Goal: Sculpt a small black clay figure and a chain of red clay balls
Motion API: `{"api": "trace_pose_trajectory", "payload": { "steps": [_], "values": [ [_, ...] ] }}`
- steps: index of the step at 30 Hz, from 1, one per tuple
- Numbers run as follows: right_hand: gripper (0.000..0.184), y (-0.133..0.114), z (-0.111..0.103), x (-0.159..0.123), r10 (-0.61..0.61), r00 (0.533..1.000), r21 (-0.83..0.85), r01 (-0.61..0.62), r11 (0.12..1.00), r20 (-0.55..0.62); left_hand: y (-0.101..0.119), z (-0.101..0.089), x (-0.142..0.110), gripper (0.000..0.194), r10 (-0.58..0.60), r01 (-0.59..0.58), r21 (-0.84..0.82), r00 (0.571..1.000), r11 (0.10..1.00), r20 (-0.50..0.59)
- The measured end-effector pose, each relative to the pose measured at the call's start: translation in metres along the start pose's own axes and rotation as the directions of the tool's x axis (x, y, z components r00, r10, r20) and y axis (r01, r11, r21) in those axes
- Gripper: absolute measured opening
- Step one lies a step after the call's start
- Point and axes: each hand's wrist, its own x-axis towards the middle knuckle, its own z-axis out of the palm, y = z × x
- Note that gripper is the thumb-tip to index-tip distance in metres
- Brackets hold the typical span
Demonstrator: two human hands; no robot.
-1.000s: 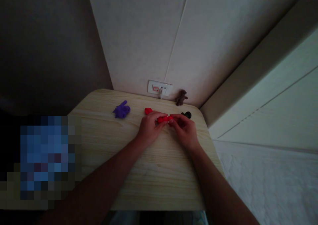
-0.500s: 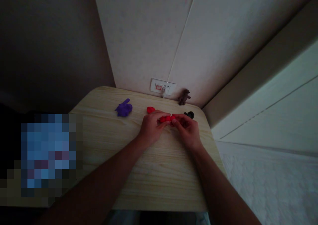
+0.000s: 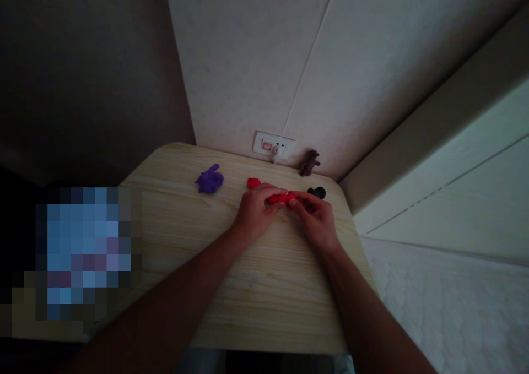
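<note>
Between my two hands is a red lumpy piece [image 3: 282,198] that looks like modelling clay, a short row of rounded bumps. My left hand [image 3: 256,206] pinches its left end with thumb and fingers. At its right end my right hand [image 3: 316,217] is closed, thumb and fingertips on the red clay. Another red lump [image 3: 253,183] lies on the table just behind my left hand, partly hidden by it. A black lump [image 3: 317,193] sits just beyond my right hand.
A purple clay figure [image 3: 210,179] lies at the back left of the wooden table [image 3: 173,220]. At the back right, a dark brown figure [image 3: 309,163] stands near the wall. A white wall socket [image 3: 274,145] with a plug is behind. A pixelated patch covers the left.
The whole view has shifted slightly, so things appear a little further right. Both hands keep hold of the red clay, with hardly any change in grip.
</note>
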Motion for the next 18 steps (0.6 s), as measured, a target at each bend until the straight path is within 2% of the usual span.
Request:
{"api": "trace_pose_trajectory", "payload": {
  "steps": [8, 18],
  "values": [
    [0.037, -0.0005, 0.0017, -0.0034, -0.036, 0.998, -0.049, 0.034, 0.998, -0.045, 0.0022, -0.0006, 0.0008, 0.022, -0.009, 0.009, 0.026, 1.000, 1.000, 0.023],
    [0.040, -0.0001, -0.0025, -0.0035, 0.006, 1.000, -0.085, -0.006, 0.996, 0.003, -0.0010, -0.0007, 0.0029, 0.024, -0.016, 0.015, 0.011, 0.998, 1.000, 0.067]
  ]
}}
